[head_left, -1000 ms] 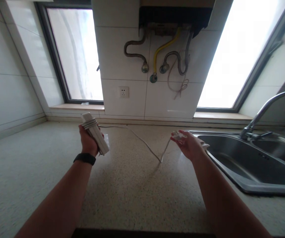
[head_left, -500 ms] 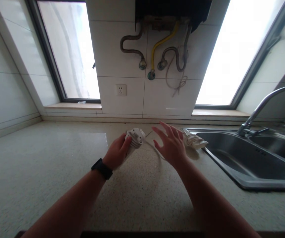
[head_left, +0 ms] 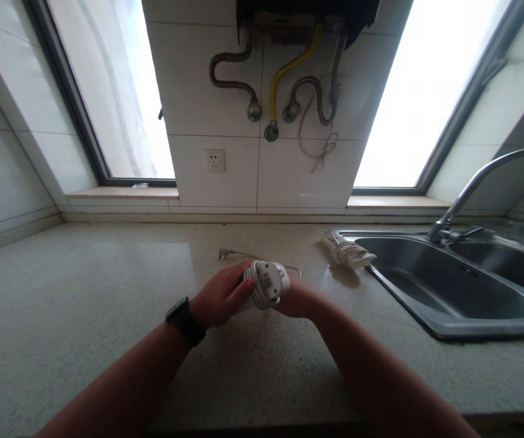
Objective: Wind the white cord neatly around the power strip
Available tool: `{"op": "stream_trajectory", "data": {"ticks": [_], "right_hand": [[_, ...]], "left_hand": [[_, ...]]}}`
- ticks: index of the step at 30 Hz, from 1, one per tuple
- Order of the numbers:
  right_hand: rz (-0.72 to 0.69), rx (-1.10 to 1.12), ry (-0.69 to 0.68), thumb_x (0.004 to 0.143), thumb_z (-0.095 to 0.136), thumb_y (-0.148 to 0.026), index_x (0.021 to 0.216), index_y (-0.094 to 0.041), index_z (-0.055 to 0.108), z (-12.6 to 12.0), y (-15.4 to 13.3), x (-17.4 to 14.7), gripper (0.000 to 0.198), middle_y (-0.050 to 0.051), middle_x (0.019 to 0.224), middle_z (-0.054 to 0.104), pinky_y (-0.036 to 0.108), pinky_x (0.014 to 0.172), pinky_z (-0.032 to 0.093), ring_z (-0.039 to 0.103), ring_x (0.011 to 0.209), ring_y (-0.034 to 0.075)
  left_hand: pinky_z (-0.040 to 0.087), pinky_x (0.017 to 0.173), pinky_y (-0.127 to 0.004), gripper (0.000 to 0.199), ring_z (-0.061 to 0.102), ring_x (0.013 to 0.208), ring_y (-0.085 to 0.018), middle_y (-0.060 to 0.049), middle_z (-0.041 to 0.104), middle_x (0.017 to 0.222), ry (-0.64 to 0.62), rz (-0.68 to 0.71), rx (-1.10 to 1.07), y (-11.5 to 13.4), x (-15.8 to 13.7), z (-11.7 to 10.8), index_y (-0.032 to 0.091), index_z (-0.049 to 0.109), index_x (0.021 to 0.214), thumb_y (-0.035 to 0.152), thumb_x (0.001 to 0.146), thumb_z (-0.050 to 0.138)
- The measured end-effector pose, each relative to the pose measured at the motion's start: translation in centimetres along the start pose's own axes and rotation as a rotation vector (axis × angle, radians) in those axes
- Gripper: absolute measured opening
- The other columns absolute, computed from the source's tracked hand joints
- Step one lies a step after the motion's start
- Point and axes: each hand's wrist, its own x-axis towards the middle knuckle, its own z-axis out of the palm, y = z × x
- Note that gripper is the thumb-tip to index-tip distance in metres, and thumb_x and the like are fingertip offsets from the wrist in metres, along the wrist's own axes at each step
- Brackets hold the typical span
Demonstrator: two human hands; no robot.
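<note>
My left hand, with a dark watch on its wrist, is closed around a white power strip. White cord is wound in several turns around the strip, and its end tilts up toward me. My right hand is behind and beside the right side of this strip. Its fingers are hidden there, so I cannot see what they grip. Just beyond the hands, a plug with a loose length of cord lies on the speckled counter. A second power strip, also wrapped in cord, rests by the sink's left rim.
On the right is a steel sink with two basins and a curved faucet. A wall socket is set in the tiles. Hoses and a yellow pipe hang below a dark appliance, between two windows.
My right hand has moved left and down, behind the held power strip. My left hand has brought the strip slightly right and nearer. The plug on the counter now shows.
</note>
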Motion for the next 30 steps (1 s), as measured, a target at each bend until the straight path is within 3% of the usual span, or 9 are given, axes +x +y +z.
{"op": "stream_trajectory", "data": {"ticks": [2,4,8,12,15,18,23,30], "right_hand": [[-0.013,0.146,-0.014,0.081,0.052,-0.038,0.084,-0.013,0.069,0.6,-0.2,0.2,0.03,0.01,0.079,0.061,0.029,0.07,0.048,0.05,0.07,0.016],[0.015,0.184,0.024,0.079,0.051,-0.038,0.075,-0.012,0.065,1.1,0.4,0.3,0.03,0.01,0.075,0.058,0.029,0.066,0.046,0.048,0.069,0.017],[0.081,0.177,0.132,0.086,0.049,-0.024,0.084,-0.013,0.065,1.2,2.4,0.1,0.02,0.008,0.09,0.063,0.031,0.086,0.047,0.056,0.088,0.018],[0.078,0.088,0.129,0.096,0.047,-0.029,0.099,-0.013,0.063,0.7,2.6,-0.2,0.024,0.008,0.108,0.064,0.031,0.097,0.043,0.058,0.106,0.019],[0.108,-0.024,0.06,0.098,0.05,-0.041,0.104,-0.014,0.059,0.3,1.8,-0.2,0.029,0.005,0.103,0.063,0.029,0.083,0.043,0.057,0.091,0.016],[0.19,-0.045,0.004,0.096,0.052,-0.054,0.102,-0.013,0.054,0.2,1.5,-0.2,0.041,0.004,0.087,0.059,0.028,0.067,0.038,0.049,0.073,0.013],[0.251,0.03,0.093,0.1,0.045,-0.052,0.119,-0.019,0.058,1.0,1.5,0.5,0.041,0.005,0.113,0.064,0.031,0.086,0.04,0.059,0.103,0.02],[0.282,0.114,0.259,0.099,0.044,-0.053,0.113,-0.017,0.065,2.3,1.9,1.1,0.043,0.005,0.096,0.065,0.028,0.077,0.038,0.056,0.088,0.018]], "left_hand": [[0.042,0.085,-0.031,0.036,0.057,0.094,-0.018,-0.008,0.061,0.106,-0.04,0.021,0.024,0.3,-0.1,0.1,0.015,0.055,0.112,0.043,0.106,0.034],[0.042,0.082,-0.031,0.035,0.058,0.092,-0.017,-0.008,0.062,0.104,-0.018,-0.007,0.03,0.2,-0.3,0.1,0.015,0.056,0.111,0.043,0.106,0.034],[0.043,0.093,-0.03,0.036,0.058,0.106,-0.017,-0.007,0.061,0.118,0.066,-0.051,-0.007,-0.5,-0.2,0.0,0.018,0.056,0.124,0.042,0.106,0.037],[0.043,0.097,-0.029,0.043,0.058,0.11,-0.017,-0.006,0.063,0.119,0.167,-0.23,-0.128,-1.2,0.3,0.5,0.018,0.063,0.118,0.051,0.104,0.04],[0.045,0.085,-0.028,0.056,0.06,0.097,-0.018,-0.007,0.066,0.106,0.247,-0.387,-0.195,-1.5,0.8,0.7,0.013,0.067,0.108,0.062,0.101,0.04],[0.044,0.078,-0.029,0.062,0.059,0.089,-0.018,-0.007,0.066,0.095,0.28,-0.437,-0.194,-1.9,0.9,0.1,0.011,0.066,0.099,0.067,0.1,0.038],[0.041,0.083,-0.031,0.053,0.06,0.096,-0.019,-0.005,0.065,0.104,0.274,-0.418,0.087,-1.8,0.6,-0.4,0.015,0.063,0.112,0.061,0.102,0.038],[0.044,0.093,-0.039,0.058,0.059,0.108,-0.025,-0.009,0.062,0.117,0.287,-0.4,0.3,-2.1,0.3,0.0,0.015,0.052,0.131,0.062,0.101,0.038]]}}
